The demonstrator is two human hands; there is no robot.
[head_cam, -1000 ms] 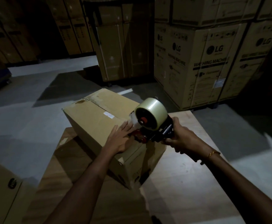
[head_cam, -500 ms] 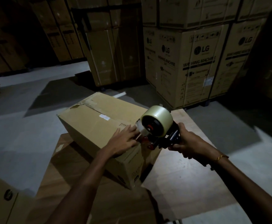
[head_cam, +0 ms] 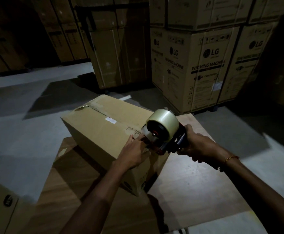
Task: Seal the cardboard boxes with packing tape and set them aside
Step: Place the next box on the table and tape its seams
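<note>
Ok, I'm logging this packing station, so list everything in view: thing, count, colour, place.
cardboard box: one, brown, on the wooden table, top seam untaped at the far end
tape dispenser: one, black and red with a clear roll, at the box's near end
wooden table: one, light brown, under the box
washing machine cartons: several, brown, stacked behind
small carton: one, brown, lower left
left hand: flat on the box top
right hand: grips the dispenser handle

Wooden tabletop (head_cam: 197, 179) is lit at its right part. Behind the tabletop, stacked LG washing machine cartons (head_cam: 203, 68) are seen on grey floor (head_cam: 19, 135). Left of those cartons, a tall plain carton (head_cam: 114, 58) is stood. More cartons (head_cam: 61, 31) are lined along the dark back.
</note>
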